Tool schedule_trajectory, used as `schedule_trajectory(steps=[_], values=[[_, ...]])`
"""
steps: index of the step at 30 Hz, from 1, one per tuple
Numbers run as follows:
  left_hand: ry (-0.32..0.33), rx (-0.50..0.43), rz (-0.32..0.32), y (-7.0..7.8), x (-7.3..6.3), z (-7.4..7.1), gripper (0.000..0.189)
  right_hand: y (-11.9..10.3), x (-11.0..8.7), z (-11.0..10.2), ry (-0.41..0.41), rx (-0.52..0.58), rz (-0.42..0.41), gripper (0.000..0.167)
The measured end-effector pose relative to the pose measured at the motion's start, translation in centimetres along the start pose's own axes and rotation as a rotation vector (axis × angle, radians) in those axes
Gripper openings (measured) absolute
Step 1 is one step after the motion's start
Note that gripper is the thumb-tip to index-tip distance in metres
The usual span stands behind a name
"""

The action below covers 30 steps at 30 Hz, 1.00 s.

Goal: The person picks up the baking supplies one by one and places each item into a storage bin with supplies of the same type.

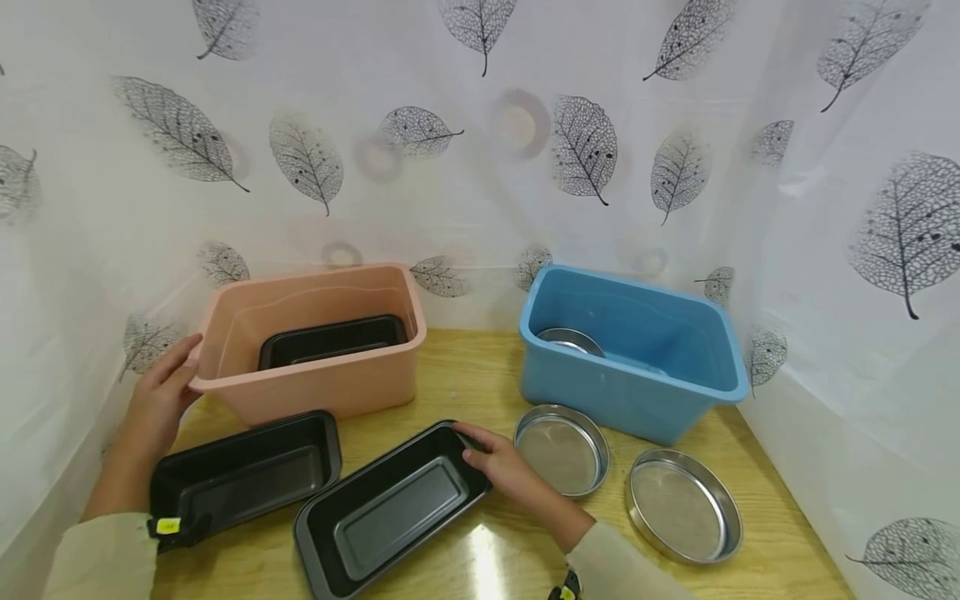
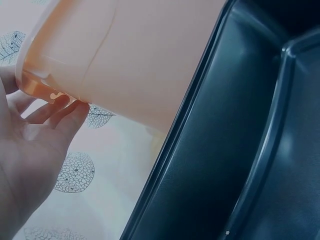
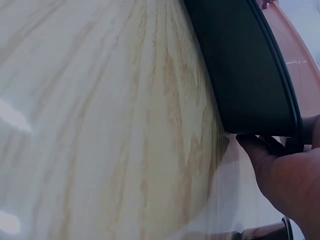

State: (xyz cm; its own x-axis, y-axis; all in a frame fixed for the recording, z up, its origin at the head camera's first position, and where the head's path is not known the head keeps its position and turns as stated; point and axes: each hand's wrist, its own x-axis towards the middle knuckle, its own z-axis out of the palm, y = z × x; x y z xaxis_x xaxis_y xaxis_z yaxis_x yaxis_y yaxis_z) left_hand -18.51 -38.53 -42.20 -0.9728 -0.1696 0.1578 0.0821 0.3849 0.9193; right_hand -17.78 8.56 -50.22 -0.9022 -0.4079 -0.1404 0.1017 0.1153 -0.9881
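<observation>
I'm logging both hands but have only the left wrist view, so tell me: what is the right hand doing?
Observer: The right hand grips one end of a black loaf pan.
Operator: I can't see into the pink bin. Is anything in there?
Observer: Yes, another loaf pan lies inside it.
Operator: And what stands farther right, at the back?
Observer: A blue bin with a round metal tin in it, partly hidden by the front rim.

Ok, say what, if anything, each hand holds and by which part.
The left hand grips the pink rectangular plastic bin by its left-end rim; the right hand grips the central black rectangular metal pan by its right-end rim.
</observation>
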Motion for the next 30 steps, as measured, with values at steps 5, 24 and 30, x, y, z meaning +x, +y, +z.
schedule_trajectory(steps=[5,24,30], values=[[-0.002,0.063,-0.006,0.0,-0.1,0.0,0.056,-0.1,-0.2,0.0,0.007,-0.013,-0.006,0.046],[-0.010,0.113,-0.043,0.3,0.1,0.1,0.057,-0.6,-1.4,-0.7,-0.004,0.117,0.044,0.049],[-0.017,0.111,-0.014,0.2,-0.1,0.0,0.057,-1.4,-1.9,-1.5,0.010,0.136,0.041,0.050]])
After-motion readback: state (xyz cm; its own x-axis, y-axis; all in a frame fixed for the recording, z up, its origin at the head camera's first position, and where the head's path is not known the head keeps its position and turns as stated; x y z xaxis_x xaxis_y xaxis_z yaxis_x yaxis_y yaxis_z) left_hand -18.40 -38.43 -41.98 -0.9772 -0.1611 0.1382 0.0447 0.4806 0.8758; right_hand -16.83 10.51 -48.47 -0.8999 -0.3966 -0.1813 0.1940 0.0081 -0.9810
